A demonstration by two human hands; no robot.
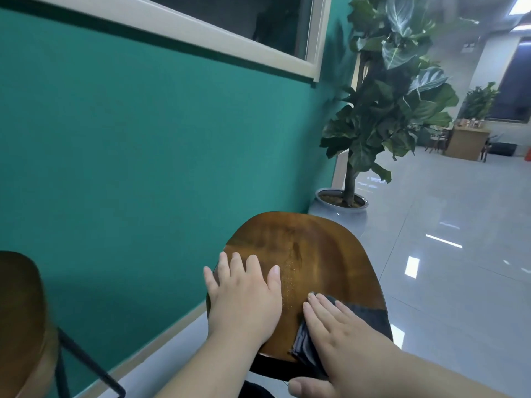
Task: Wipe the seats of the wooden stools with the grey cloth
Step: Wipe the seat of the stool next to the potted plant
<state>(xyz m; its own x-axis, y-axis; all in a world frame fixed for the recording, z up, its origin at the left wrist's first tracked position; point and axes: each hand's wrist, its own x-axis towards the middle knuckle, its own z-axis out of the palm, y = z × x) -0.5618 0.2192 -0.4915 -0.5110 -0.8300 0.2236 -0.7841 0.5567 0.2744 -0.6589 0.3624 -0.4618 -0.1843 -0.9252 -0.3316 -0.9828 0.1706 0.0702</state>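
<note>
teal wall (129,145), glossy grey floor (459,254)

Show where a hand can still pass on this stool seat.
Free: the far half of the seat, up to the rim facing the plant pot; also a narrow strip between the hands. Crowded: the near half, under left hand, right hand and grey cloth.

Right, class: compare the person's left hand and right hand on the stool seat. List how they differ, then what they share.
The left hand lies on bare wood, while the right hand lies on the grey cloth. The left hand sits on the side of the stool seat nearer the green wall; the right hand sits at its near right edge, thumb hanging off. Both are flat, fingers straight, on the same seat.
</note>
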